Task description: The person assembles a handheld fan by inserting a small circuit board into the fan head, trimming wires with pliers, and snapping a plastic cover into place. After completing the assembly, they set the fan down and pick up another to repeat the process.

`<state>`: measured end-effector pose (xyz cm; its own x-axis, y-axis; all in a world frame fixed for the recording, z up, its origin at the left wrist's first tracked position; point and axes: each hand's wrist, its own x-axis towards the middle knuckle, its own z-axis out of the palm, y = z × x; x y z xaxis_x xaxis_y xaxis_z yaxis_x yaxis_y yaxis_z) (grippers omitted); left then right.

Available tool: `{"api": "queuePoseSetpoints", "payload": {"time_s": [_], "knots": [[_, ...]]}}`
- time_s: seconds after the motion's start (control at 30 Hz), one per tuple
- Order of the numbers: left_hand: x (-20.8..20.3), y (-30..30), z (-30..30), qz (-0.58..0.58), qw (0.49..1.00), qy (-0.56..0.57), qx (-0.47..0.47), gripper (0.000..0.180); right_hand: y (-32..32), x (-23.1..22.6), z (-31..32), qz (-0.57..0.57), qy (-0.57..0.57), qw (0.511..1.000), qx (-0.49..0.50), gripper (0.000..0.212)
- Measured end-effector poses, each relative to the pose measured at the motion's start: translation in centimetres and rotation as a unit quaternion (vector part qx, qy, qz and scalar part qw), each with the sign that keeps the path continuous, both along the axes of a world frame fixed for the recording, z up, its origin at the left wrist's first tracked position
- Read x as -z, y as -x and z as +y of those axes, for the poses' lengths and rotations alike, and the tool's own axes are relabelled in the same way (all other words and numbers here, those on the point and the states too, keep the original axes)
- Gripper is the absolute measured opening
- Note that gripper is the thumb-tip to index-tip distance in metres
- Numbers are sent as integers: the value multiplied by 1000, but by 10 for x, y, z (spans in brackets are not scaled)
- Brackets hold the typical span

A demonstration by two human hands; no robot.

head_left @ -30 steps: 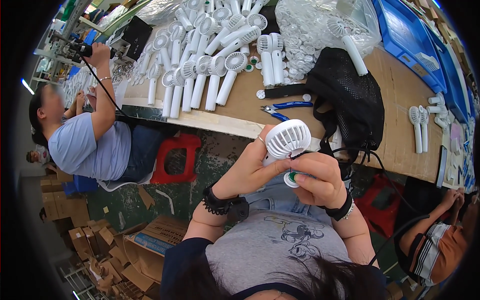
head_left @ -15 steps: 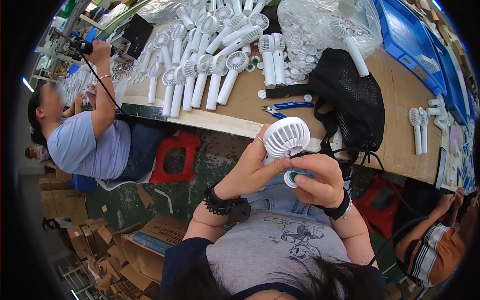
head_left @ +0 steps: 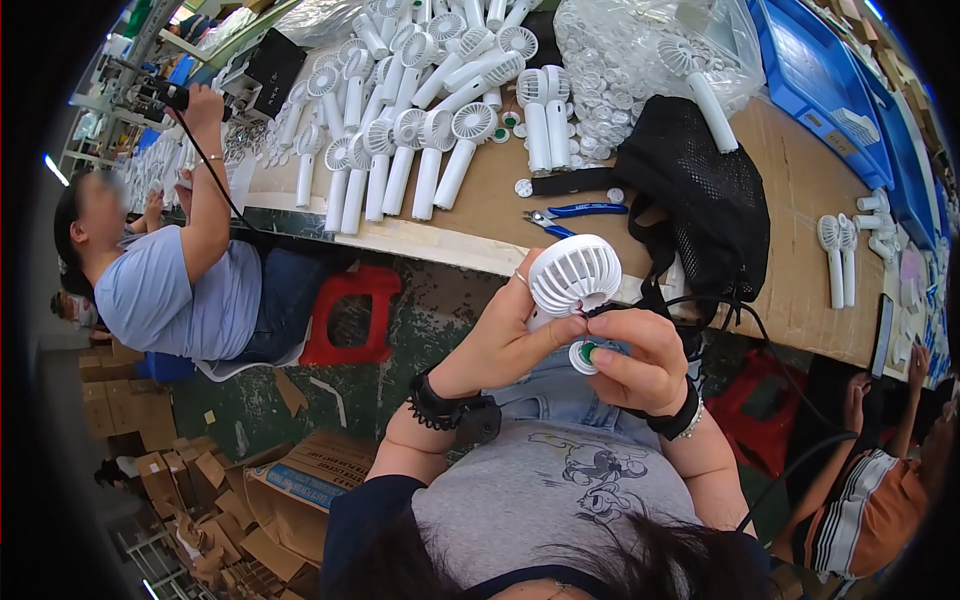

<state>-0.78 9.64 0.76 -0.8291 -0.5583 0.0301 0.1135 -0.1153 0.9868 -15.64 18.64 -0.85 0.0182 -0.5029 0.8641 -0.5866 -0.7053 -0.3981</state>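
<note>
A white handheld fan (head_left: 574,272) with a slatted round head is held in front of my chest, just off the bench's near edge. My left hand (head_left: 507,335) is closed around its handle, which is mostly hidden by the fingers. Thin wires run from the fan to a small white round cap (head_left: 581,360) with a green circuit board in it. My right hand (head_left: 648,362) pinches this cap between thumb and fingers, with its upper fingers close to the wires. Whether those fingers grip the wires cannot be made out.
Many white fans (head_left: 410,130) lie heaped on the bench (head_left: 800,190). Blue-handled cutters (head_left: 585,210), a black mesh bag (head_left: 695,190), a plastic bag of round parts (head_left: 610,90) and blue crates (head_left: 820,80) lie beyond. A black cable (head_left: 775,345) crosses at right. Co-workers sit on both sides.
My hands, the fan and the cap have barely moved. At the right edge, a co-worker's arms have shifted; at the left, the other co-worker's raised hand has moved slightly.
</note>
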Motion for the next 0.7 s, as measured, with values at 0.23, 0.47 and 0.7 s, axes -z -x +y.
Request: {"api": "queuePoseSetpoints", "payload": {"time_s": [0.23, 0.47, 0.7], "knots": [[0, 0, 0, -9, 1000, 5, 8, 48, 0, 2, -1, -9, 4, 1000, -7, 40], [1, 0, -1, -15, 1000, 10, 20, 50, -2, 4, 0, -34, 1, 999, -9, 41], [1, -2, -3, -22, 999, 37, 29, 48, 0, 3, -3, -8, 8, 1000, 1, 39]]}}
